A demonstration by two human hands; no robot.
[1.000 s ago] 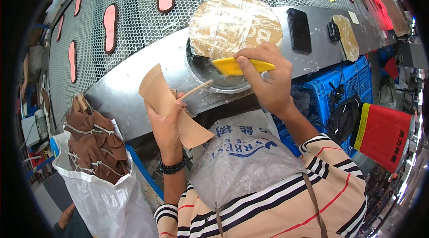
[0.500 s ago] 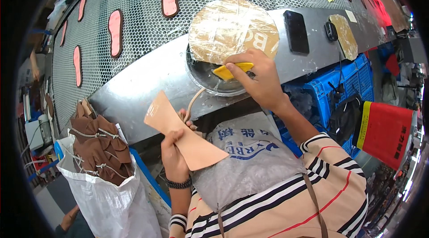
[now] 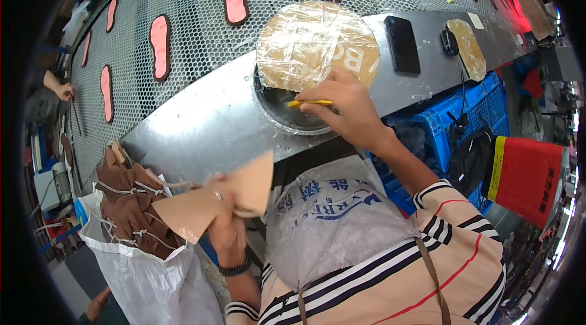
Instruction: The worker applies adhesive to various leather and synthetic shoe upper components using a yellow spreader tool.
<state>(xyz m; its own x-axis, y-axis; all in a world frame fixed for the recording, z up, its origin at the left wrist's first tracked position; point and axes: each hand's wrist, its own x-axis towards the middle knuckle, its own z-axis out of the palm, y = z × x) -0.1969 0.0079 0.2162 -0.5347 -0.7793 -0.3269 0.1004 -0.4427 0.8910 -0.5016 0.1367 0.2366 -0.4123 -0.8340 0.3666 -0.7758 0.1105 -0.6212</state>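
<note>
My left hand (image 3: 229, 233) grips a tan leather-like piece (image 3: 253, 183), narrow in the middle and flaring at both ends, beside the white sack. Motion smears its fingertips, and a thin pale cord (image 3: 172, 184) trails from the piece. My right hand (image 3: 353, 108) pinches a yellow scraper (image 3: 312, 103), seen edge-on, over a round metal pan (image 3: 267, 112) set at the bench edge. A cardboard disc (image 3: 305, 41) wrapped in clear film covers the pan's far part. What lies in the pan is hard to make out.
Pink insoles with dark rims (image 3: 160, 47) lie on the mesh conveyor (image 3: 195, 14). A phone (image 3: 403, 44) rests on the metal bench (image 3: 213, 105). Brown tied pieces (image 3: 131, 203) fill a white sack (image 3: 146, 282). A blue crate (image 3: 436, 123) stands right. Another person's hand (image 3: 63, 90) reaches in far left.
My left hand has swung left and turned the tan piece over toward the sack. The scraper has tilted edge-on above the pan. Another person's hand has appeared at the conveyor's left edge.
</note>
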